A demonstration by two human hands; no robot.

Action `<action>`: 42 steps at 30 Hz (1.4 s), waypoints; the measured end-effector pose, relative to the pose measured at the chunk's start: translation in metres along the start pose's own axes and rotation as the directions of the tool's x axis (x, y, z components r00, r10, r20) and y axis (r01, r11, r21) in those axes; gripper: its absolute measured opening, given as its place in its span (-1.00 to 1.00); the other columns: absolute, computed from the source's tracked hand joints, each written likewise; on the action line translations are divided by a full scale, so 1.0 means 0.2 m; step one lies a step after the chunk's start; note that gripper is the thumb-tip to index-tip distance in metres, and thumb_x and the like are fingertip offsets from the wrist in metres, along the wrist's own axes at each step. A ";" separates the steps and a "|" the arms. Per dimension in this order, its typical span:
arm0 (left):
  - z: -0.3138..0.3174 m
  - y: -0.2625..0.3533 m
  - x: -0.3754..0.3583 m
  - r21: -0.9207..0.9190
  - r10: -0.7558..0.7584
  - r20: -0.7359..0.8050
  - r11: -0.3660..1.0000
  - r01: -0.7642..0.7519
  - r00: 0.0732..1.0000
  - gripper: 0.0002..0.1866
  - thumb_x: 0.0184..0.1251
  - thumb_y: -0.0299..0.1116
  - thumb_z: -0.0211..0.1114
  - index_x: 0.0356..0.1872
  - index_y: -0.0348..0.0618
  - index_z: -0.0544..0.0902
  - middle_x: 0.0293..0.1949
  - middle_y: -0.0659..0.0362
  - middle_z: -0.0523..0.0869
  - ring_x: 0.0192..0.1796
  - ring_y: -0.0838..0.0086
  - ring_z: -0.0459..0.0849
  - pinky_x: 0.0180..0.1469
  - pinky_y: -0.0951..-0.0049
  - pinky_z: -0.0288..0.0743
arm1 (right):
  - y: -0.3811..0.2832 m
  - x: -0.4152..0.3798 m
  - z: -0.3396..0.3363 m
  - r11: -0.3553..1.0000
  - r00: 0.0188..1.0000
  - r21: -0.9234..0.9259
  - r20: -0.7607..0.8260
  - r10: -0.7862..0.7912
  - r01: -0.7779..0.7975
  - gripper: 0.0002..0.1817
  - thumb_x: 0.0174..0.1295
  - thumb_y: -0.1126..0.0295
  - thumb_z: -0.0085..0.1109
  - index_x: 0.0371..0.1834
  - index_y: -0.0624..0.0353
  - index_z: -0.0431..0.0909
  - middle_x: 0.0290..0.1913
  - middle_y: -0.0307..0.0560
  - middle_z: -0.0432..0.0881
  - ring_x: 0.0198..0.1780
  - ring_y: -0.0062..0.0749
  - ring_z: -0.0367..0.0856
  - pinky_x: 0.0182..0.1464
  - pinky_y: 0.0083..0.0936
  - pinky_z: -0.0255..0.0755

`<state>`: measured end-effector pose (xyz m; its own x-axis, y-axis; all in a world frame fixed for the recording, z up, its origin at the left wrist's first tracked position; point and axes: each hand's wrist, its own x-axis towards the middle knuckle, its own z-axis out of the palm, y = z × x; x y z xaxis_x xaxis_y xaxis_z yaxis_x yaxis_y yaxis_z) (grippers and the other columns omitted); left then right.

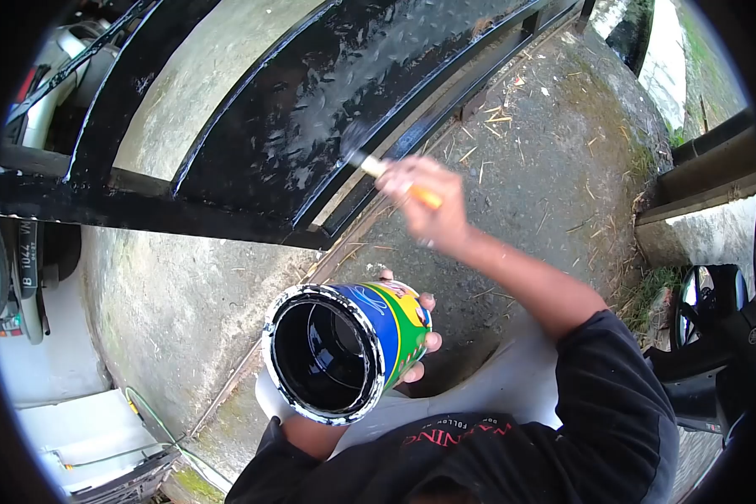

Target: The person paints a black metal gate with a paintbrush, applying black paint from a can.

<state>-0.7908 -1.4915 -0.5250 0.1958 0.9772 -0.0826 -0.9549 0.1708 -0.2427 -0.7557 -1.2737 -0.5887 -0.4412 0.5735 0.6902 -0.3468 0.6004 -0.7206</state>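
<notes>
My right hand (428,200) is closed around the yellow-orange handle of a paintbrush (370,162). The brush's dark bristles, blurred by motion, are at the lower part of a black metal gate panel (286,126). Wet-looking glossy black patches show on the panel, beside duller grey streaks. My left hand (428,343) holds a paint can (399,323) from beneath and behind, with only the fingertips showing along its side. The can is tilted with its mouth toward me. Black paint coats its inside, and its rim is smeared black and white.
Rough concrete ground (546,168) with scattered straw lies under and right of the gate. A parked vehicle with a number plate (28,256) stands at the left. A motorcycle (714,353) is at the right edge. A green hose or cable (155,417) runs along the lower left.
</notes>
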 end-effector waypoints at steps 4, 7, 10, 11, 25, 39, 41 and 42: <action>-0.01 0.01 -0.02 -0.033 -0.028 0.000 0.999 0.028 1.000 -0.40 0.39 0.08 0.26 0.42 0.29 0.43 0.41 -0.04 0.25 0.31 -0.22 0.31 -0.10 -0.21 0.61 | -0.11 -0.03 0.06 0.981 0.947 0.196 0.315 -0.067 0.004 -0.90 0.14 0.63 0.35 -0.27 0.27 0.74 -0.16 0.01 0.76 -0.09 -0.17 0.75 -0.05 -0.32 0.64; -0.04 0.01 -0.02 -0.057 -0.052 0.028 0.997 0.054 0.998 -0.43 0.40 0.09 0.24 0.41 0.32 0.45 0.41 0.00 0.26 0.31 -0.20 0.32 -0.10 -0.21 0.61 | -0.17 0.10 -0.01 0.979 0.863 0.195 0.481 -0.153 0.065 -0.88 0.11 0.64 0.35 -0.28 0.26 0.73 -0.13 -0.03 0.76 -0.09 -0.16 0.76 -0.04 -0.32 0.66; -0.05 0.01 -0.02 -0.078 -0.057 0.038 0.995 0.059 0.998 -0.43 0.40 0.08 0.25 0.41 0.32 0.46 0.41 -0.02 0.26 0.31 -0.20 0.32 -0.09 -0.23 0.61 | -0.08 0.26 -0.14 0.988 0.823 0.020 0.551 -0.137 0.151 -0.88 0.09 0.65 0.33 -0.31 0.25 0.72 -0.11 -0.03 0.77 -0.08 -0.17 0.76 -0.02 -0.34 0.68; -0.04 0.01 -0.02 -0.078 -0.048 0.036 0.996 0.050 0.998 -0.42 0.39 0.08 0.26 0.41 0.32 0.45 0.41 -0.03 0.26 0.31 -0.21 0.32 -0.09 -0.24 0.60 | -0.05 0.31 -0.18 0.986 0.831 -0.057 0.548 -0.100 0.156 -0.89 0.09 0.66 0.32 -0.32 0.26 0.71 -0.10 -0.02 0.77 -0.07 -0.16 0.76 -0.02 -0.34 0.69; -0.02 0.03 -0.09 -0.108 -0.024 0.082 0.994 0.033 0.996 -0.40 0.43 0.14 0.20 0.45 0.31 0.43 0.42 -0.06 0.22 0.32 -0.24 0.29 -0.07 -0.26 0.57 | -0.26 0.27 0.03 0.946 0.759 0.127 0.570 -0.317 0.299 -0.80 0.00 0.63 0.32 -0.27 0.22 0.73 -0.04 -0.11 0.73 -0.02 -0.22 0.70 -0.01 -0.39 0.65; 0.08 0.09 -0.22 -0.034 0.059 -0.116 0.997 -0.063 0.991 -0.34 0.35 0.19 0.27 0.41 0.24 0.44 0.40 -0.12 0.26 0.31 -0.25 0.30 0.00 -0.27 0.55 | -0.17 0.40 -0.01 0.987 0.743 0.010 0.658 -0.126 0.158 -0.89 0.07 0.68 0.30 -0.33 0.34 0.73 -0.13 0.06 0.74 -0.15 -0.14 0.77 -0.09 -0.32 0.66; 0.05 0.12 -0.20 -0.019 0.037 -0.070 0.999 -0.038 0.997 -0.34 0.35 0.20 0.27 0.41 0.25 0.44 0.39 -0.11 0.28 0.30 -0.23 0.32 0.01 -0.25 0.56 | -0.17 0.46 -0.12 0.968 0.768 -0.132 0.635 -0.085 0.216 -0.88 0.09 0.67 0.29 -0.30 0.34 0.73 -0.13 0.07 0.75 -0.12 -0.15 0.77 -0.02 -0.34 0.68; 0.03 0.13 -0.20 -0.027 0.012 -0.016 1.000 -0.013 1.000 -0.32 0.32 0.15 0.33 0.42 0.23 0.42 0.40 -0.11 0.28 0.32 -0.22 0.32 0.04 -0.22 0.57 | -0.18 0.49 -0.18 0.947 0.778 -0.206 0.624 -0.065 0.245 -0.88 0.09 0.67 0.29 -0.29 0.33 0.73 -0.13 0.06 0.75 -0.12 -0.15 0.78 -0.01 -0.34 0.68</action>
<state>-0.8240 -1.5249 -0.5223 0.1877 0.9770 -0.1012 -0.9508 0.1550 -0.2681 -0.7557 -1.2187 -0.4938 -0.8375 0.0593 0.5433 -0.2659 0.8242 -0.4999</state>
